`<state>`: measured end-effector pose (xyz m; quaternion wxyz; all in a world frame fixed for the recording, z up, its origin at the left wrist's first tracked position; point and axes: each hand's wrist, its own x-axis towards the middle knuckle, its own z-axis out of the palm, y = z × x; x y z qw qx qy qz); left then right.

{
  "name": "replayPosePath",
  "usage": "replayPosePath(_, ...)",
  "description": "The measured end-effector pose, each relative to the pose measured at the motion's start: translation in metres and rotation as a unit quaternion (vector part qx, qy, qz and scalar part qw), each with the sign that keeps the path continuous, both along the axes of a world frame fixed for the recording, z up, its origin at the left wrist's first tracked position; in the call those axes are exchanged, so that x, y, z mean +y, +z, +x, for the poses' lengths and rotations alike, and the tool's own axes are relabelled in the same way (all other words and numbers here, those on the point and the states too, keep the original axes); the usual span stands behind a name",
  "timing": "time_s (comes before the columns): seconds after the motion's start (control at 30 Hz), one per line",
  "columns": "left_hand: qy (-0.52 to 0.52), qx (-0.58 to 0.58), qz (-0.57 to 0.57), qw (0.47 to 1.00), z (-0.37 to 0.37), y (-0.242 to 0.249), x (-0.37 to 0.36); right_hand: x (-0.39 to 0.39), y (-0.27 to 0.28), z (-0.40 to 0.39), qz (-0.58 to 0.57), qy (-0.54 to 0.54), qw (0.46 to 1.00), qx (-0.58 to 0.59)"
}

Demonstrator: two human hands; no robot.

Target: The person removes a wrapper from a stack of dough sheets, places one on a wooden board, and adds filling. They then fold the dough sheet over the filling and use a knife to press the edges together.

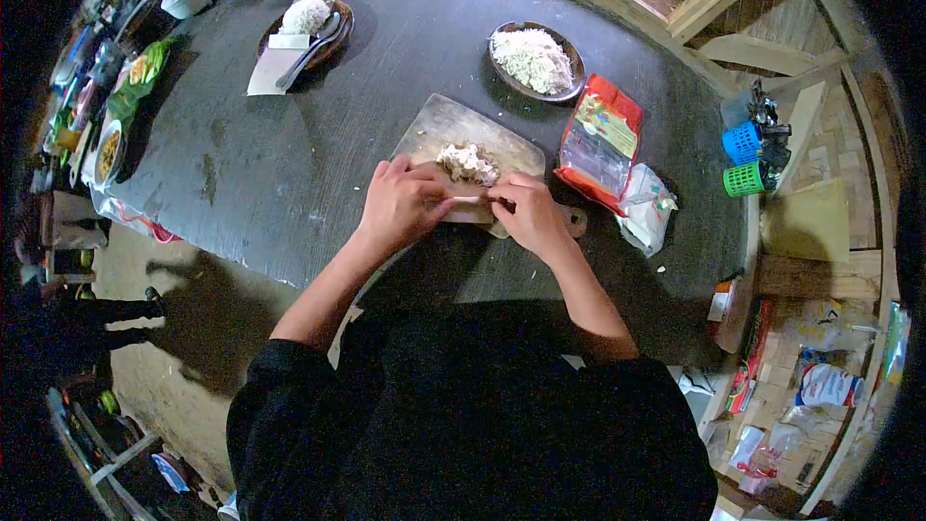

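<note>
no legible text, packet print blurred

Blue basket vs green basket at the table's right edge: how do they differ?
The small blue slotted plastic basket differs in colour from the small green slotted plastic basket. The blue one sits farther from the person, the green one nearer, directly below it in the view. The blue one appears slightly larger. Both share slotted walls, lie tipped on their sides at the dark table's edge, and sit far from both hands.
</note>
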<state>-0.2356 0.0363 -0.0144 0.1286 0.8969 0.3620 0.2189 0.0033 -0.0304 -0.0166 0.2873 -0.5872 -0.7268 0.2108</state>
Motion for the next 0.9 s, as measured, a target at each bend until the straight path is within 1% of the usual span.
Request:
replayPosePath(0.07,0.009,-0.003,0.013,1.0,0.001,-0.001,0.0,-0.002,0.0,-0.002,0.052,0.015,0.998,-0.013)
replayPosePath(0.17,0.013,-0.011,-0.002,1.0,0.002,-0.002,-0.001,-0.005,0.0,-0.002,0.079,0.025,0.997,-0.009)
replayPosePath(0.23,0.019,-0.014,-0.026,0.999,0.002,-0.003,-0.001,-0.008,0.002,-0.003,0.081,0.027,0.996,-0.008)
replayPosePath(0.4,-0.003,-0.013,-0.014,1.0,0.002,-0.01,-0.002,-0.017,-0.004,-0.004,0.083,0.026,0.996,0.01)
replayPosePath(0.5,-0.012,-0.012,-0.011,1.0,0.003,-0.009,-0.002,-0.018,-0.012,-0.008,0.087,0.009,0.996,-0.003)
replayPosePath(0.57,-0.016,-0.016,-0.011,1.0,0.002,-0.01,-0.002,-0.018,-0.016,-0.01,0.068,-0.027,0.997,0.031)
replayPosePath(0.6,-0.021,-0.019,0.001,1.0,0.002,-0.011,-0.003,-0.018,-0.015,-0.01,0.068,-0.027,0.997,0.031)
replayPosePath(0.67,-0.027,-0.022,0.014,0.999,0.002,-0.011,-0.003,-0.018,-0.011,-0.01,0.07,0.015,0.997,-0.023)
replayPosePath(0.7,-0.033,-0.019,0.029,0.999,0.002,-0.008,-0.002,-0.018,-0.01,-0.011,0.071,0.014,0.997,-0.022)
replayPosePath(0.77,-0.038,-0.016,0.044,0.998,0.004,-0.008,-0.001,-0.015,-0.007,-0.012,0.072,0.012,0.996,-0.058)
replayPosePath(0.8,-0.041,-0.011,0.083,0.996,0.008,-0.011,0.003,-0.013,-0.008,-0.012,0.073,0.013,0.995,-0.059)
replayPosePath(0.83,-0.044,-0.007,0.122,0.992,0.01,-0.013,0.006,-0.01,-0.011,-0.011,0.102,0.003,0.993,-0.062)
replayPosePath(0.87,-0.042,-0.008,0.123,0.992,0.009,-0.015,0.006,-0.008,-0.012,-0.011,0.13,-0.008,0.989,-0.065)
replayPosePath(0.9,-0.047,-0.009,0.117,0.992,0.009,-0.014,0.007,-0.008,-0.011,-0.011,0.131,-0.007,0.989,-0.067)
